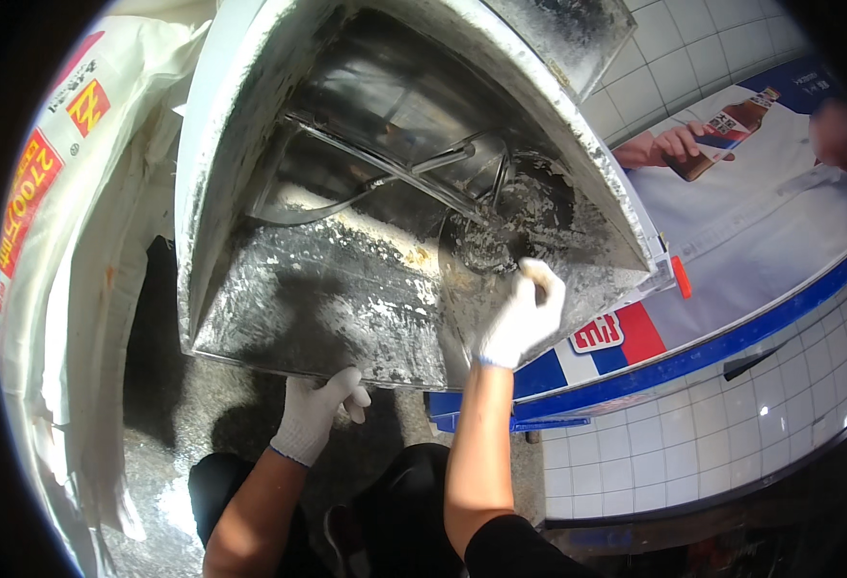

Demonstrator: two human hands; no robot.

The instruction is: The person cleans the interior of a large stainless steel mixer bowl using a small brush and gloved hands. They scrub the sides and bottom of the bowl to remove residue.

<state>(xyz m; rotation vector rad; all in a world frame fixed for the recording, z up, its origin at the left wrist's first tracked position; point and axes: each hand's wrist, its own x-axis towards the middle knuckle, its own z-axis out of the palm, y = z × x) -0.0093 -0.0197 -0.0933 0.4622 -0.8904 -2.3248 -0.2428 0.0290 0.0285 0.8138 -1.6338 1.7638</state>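
A large metal bin, open at the top and crusted with pale powder or dough residue, stands before me. Inside it a metal mixing arm with rods and a curved band crosses the hollow. My left hand, in a white knitted glove, is at the bin's near edge, its thumb by the rim. My right hand, gloved alike, is over the bin's right inner side with its fingers curled; whether something small is between them cannot be made out.
White woven sacks with printing stand at the left. To the right is a blue-edged cabinet or board with a printed bottle advertisement, near white wall tiles. A red knob juts out beside the bin.
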